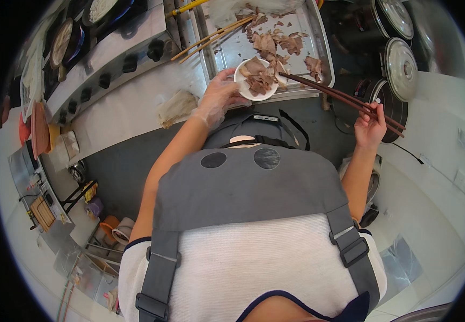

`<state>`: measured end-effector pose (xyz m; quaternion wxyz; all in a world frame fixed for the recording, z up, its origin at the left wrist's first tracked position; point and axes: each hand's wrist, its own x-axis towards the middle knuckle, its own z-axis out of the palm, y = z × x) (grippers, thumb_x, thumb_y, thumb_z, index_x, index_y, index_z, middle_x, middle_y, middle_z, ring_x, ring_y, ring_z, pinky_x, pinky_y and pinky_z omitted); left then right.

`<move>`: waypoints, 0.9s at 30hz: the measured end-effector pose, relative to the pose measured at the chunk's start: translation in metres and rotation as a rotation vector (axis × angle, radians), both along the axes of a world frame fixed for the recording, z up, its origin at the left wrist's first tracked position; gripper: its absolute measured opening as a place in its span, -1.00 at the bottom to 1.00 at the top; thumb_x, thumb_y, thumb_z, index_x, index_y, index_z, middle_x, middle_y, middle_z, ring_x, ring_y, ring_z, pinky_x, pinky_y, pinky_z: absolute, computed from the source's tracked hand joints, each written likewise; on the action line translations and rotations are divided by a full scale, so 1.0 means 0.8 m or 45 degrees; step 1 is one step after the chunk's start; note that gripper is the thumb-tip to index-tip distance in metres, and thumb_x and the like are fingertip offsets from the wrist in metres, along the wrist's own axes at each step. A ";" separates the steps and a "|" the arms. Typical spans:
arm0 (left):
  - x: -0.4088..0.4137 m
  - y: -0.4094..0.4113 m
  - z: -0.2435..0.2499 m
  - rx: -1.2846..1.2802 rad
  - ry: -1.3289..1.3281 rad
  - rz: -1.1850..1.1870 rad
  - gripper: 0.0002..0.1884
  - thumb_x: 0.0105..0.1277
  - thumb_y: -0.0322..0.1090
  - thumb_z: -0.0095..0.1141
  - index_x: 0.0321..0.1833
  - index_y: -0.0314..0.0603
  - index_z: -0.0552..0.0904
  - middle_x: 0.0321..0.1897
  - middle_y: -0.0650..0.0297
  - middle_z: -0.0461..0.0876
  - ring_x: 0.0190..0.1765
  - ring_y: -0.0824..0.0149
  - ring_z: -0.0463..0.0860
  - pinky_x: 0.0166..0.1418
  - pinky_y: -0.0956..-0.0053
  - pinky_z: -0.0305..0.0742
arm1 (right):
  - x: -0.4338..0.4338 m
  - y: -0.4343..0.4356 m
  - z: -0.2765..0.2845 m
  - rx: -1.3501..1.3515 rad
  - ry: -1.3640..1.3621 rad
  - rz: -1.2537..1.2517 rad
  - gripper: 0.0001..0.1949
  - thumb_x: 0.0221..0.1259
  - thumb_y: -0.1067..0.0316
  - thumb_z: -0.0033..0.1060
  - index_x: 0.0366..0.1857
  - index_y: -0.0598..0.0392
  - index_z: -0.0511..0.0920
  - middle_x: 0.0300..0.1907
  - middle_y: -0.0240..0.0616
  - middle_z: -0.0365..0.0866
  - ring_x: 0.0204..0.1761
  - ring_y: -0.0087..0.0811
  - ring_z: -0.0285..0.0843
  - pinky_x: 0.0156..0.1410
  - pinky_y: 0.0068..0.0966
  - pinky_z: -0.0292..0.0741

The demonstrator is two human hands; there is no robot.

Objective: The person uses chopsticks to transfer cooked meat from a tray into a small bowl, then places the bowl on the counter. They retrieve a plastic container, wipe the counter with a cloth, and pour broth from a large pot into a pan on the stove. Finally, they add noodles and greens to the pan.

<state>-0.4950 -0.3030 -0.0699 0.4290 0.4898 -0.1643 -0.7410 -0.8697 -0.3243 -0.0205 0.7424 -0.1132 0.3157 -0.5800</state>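
Observation:
My left hand [223,91], in a clear plastic glove, grips the rim of a small white bowl [258,98]. Slices of cooked meat [257,75] lie in the bowl. My bare right hand [370,124] holds a pair of long dark-red chopsticks [329,90], whose tips touch meat at the bowl's right edge. Beneath and beyond the bowl is a metal tray [232,50] with more sliced meat [270,42] scattered over it. A second, pale wooden pair of chopsticks [212,39] rests across the tray's left rim.
On the left, pans [62,44] sit over lit burners of a gas stove with black knobs [129,63]. A plastic bag [178,108] lies on the steel counter. Large pots with a glass lid [402,69] stand to the right. Crumpled clear plastic [232,12] covers the tray's far end.

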 end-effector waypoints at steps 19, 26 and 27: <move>0.036 0.021 -0.003 0.011 -0.106 0.209 -0.54 0.14 -0.53 0.01 0.14 -0.29 0.26 -0.21 0.15 0.50 -0.22 0.32 0.60 -0.27 0.47 0.64 | 0.000 0.002 0.010 -0.214 0.973 -0.166 -0.77 0.35 0.23 -0.21 -0.30 0.18 0.42 -0.48 -0.22 0.48 -0.53 -0.39 0.56 -0.51 -0.55 0.54; 0.028 0.021 0.002 0.008 -0.146 0.136 -0.51 0.13 -0.51 0.00 0.16 -0.33 0.24 -0.14 0.11 0.49 -0.17 0.27 0.60 -0.23 0.42 0.63 | 0.015 0.003 -0.006 -0.235 1.034 -0.114 -0.76 0.36 0.26 -0.23 -0.29 0.22 0.40 -0.44 -0.21 0.45 -0.51 -0.39 0.54 -0.47 -0.52 0.55; 0.027 0.022 0.002 0.011 -0.161 0.111 -0.50 0.13 -0.49 -0.02 0.17 -0.33 0.24 -0.10 0.09 0.48 -0.15 0.26 0.59 -0.20 0.40 0.61 | 0.014 0.003 -0.007 -0.235 1.059 -0.136 -0.76 0.37 0.25 -0.23 -0.29 0.22 0.40 -0.44 -0.21 0.45 -0.51 -0.39 0.54 -0.46 -0.52 0.56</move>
